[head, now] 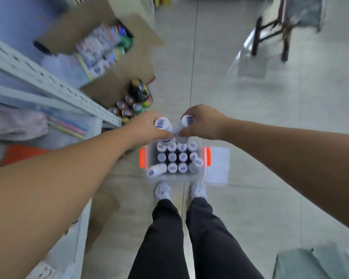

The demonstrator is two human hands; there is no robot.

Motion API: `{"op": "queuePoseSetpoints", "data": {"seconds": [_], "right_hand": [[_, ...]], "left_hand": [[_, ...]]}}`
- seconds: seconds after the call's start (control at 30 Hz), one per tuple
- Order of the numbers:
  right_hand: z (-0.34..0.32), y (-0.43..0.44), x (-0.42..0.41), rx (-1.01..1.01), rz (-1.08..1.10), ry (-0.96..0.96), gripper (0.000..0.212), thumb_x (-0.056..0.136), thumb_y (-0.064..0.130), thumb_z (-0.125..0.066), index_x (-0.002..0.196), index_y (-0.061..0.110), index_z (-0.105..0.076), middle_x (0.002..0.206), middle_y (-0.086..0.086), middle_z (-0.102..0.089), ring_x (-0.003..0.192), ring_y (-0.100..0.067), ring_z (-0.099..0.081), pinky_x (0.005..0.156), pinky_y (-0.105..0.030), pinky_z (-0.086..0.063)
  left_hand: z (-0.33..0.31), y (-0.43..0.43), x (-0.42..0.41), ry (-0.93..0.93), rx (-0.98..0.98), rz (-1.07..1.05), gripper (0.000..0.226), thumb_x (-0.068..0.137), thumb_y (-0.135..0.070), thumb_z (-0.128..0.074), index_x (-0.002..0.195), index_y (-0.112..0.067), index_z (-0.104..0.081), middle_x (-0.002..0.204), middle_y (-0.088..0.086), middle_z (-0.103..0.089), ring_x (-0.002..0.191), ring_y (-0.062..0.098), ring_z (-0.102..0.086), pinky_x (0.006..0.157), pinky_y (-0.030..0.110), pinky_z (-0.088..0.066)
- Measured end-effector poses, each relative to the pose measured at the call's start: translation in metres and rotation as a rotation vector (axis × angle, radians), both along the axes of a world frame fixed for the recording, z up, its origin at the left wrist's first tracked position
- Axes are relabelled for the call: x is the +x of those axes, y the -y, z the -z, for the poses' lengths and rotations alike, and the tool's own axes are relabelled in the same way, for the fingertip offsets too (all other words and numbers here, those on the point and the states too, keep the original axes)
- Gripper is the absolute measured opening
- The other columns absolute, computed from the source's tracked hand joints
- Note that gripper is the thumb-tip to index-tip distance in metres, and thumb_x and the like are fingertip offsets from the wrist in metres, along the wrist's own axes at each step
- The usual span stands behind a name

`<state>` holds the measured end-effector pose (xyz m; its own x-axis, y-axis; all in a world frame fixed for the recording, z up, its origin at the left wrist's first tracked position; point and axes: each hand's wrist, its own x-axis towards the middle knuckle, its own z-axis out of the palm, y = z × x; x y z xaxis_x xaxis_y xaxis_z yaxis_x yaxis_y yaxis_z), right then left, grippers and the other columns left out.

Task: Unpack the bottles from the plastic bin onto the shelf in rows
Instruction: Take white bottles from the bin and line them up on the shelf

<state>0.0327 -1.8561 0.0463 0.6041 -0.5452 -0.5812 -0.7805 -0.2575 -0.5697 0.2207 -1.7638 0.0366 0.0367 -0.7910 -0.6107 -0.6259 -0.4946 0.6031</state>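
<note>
A clear plastic bin [205, 174] with orange latches stands on the floor in front of my feet. Several white-capped bottles [172, 157] stand in rows inside it, and one at the near left corner leans over. My left hand [147, 127] grips a clear bottle [163, 123] with a barcode label on its white cap, held above the bin's far edge. My right hand [205, 121] grips a second bottle [184, 125] right beside the first. The grey metal shelf [48, 81] runs along the left.
An open cardboard box [101, 49] of packaged goods lies on the floor beyond the shelf. A pack of drink cans [129, 107] sits next to the shelf's end. A chair [274, 31] stands far right. A grey bag [314, 262] lies at the near right.
</note>
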Motion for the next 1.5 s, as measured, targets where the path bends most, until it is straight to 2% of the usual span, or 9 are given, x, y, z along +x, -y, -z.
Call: {"op": "queuePoseSetpoints", "data": {"seconds": [0.2, 0.37, 0.43, 0.53, 0.63, 0.77, 1.13, 1.33, 1.5], "right_hand": [[-0.171, 0.044, 0.031, 0.040, 0.030, 0.188, 0.043, 0.078, 0.029, -0.081, 0.050, 0.016, -0.051, 0.057, 0.000, -0.048, 0.060, -0.019, -0.050, 0.060, -0.028, -0.046], [-0.308, 0.063, 0.086, -0.090, -0.192, 0.235, 0.030, 0.079, 0.033, -0.078, 0.065, 0.010, -0.064, 0.056, 0.001, -0.063, 0.050, -0.013, -0.060, 0.048, -0.018, -0.047], [-0.348, 0.062, 0.110, -0.154, -0.253, 0.280, 0.036, 0.078, 0.036, -0.078, 0.058, 0.013, -0.060, 0.046, 0.008, -0.061, 0.040, -0.007, -0.059, 0.040, -0.012, -0.041], [-0.390, 0.043, 0.150, -0.180, -0.369, 0.332, 0.031, 0.076, 0.041, -0.077, 0.072, 0.011, -0.070, 0.068, -0.002, -0.075, 0.064, -0.017, -0.075, 0.055, -0.022, -0.057], [-0.417, 0.003, 0.188, -0.154, -0.511, 0.387, 0.038, 0.076, 0.042, -0.077, 0.085, 0.005, -0.074, 0.083, -0.009, -0.078, 0.076, -0.022, -0.077, 0.076, -0.034, -0.063], [-0.446, -0.063, 0.226, -0.175, -0.686, 0.421, 0.035, 0.078, 0.044, -0.076, 0.066, 0.012, -0.067, 0.058, 0.002, -0.073, 0.053, -0.012, -0.072, 0.047, -0.015, -0.051], [-0.484, -0.279, 0.277, -0.238, -1.059, 0.509, 0.041, 0.075, 0.052, -0.073, 0.071, 0.012, -0.066, 0.072, -0.003, -0.076, 0.064, -0.017, -0.076, 0.057, -0.022, -0.058], [-0.499, -0.420, 0.271, -0.261, -1.206, 0.548, 0.037, 0.078, 0.049, -0.072, 0.073, 0.012, -0.065, 0.074, 0.000, -0.074, 0.061, -0.013, -0.075, 0.052, -0.019, -0.054], [-0.514, -0.534, 0.257, -0.266, -1.304, 0.577, 0.046, 0.068, 0.056, -0.069, 0.080, 0.012, -0.070, 0.077, 0.001, -0.077, 0.065, -0.015, -0.076, 0.075, -0.034, -0.061]], "left_hand": [[-0.185, 0.027, 0.040, 0.075, -0.121, -0.008, 0.021, 0.079, -0.034, -0.081, 0.089, -0.016, -0.075, 0.076, 0.006, -0.073, 0.065, 0.009, -0.059, 0.061, 0.024, -0.043], [-0.329, 0.006, 0.075, 0.243, -0.234, -0.136, 0.021, 0.077, -0.043, -0.080, 0.079, -0.023, -0.075, 0.056, -0.014, -0.059, 0.048, 0.000, -0.050, 0.044, 0.008, -0.036], [-0.371, -0.013, 0.090, 0.262, -0.281, -0.210, 0.019, 0.078, -0.041, -0.081, 0.067, -0.028, -0.073, 0.058, -0.011, -0.061, 0.056, 0.006, -0.057, 0.054, 0.015, -0.048], [-0.417, -0.057, 0.112, 0.328, -0.328, -0.372, 0.021, 0.076, -0.045, -0.082, 0.077, -0.024, -0.077, 0.084, 0.001, -0.075, 0.083, 0.016, -0.073, 0.083, 0.037, -0.061], [-0.447, -0.117, 0.124, 0.384, -0.315, -0.517, 0.031, 0.075, -0.047, -0.082, 0.091, -0.021, -0.079, 0.092, -0.003, -0.078, 0.090, 0.012, -0.074, 0.083, 0.035, -0.062], [-0.476, -0.206, 0.133, 0.446, -0.287, -0.660, 0.030, 0.076, -0.048, -0.081, 0.090, -0.022, -0.079, 0.088, -0.010, -0.078, 0.085, 0.006, -0.074, 0.073, 0.024, -0.062], [-0.515, -0.447, 0.108, 0.586, -0.221, -0.987, 0.035, 0.071, -0.061, -0.077, 0.071, -0.026, -0.076, 0.077, -0.016, -0.076, 0.071, -0.002, -0.072, 0.061, 0.017, -0.056], [-0.533, -0.583, 0.066, 0.657, -0.166, -1.079, 0.041, 0.073, -0.063, -0.075, 0.094, -0.028, -0.079, 0.088, -0.012, -0.077, 0.073, 0.002, -0.073, 0.060, 0.017, -0.055], [-0.544, -0.691, 0.020, 0.702, -0.139, -1.175, 0.058, 0.061, -0.072, -0.074, 0.095, -0.025, -0.079, 0.097, -0.004, -0.076, 0.083, 0.013, -0.075, 0.076, 0.030, -0.062]]}}
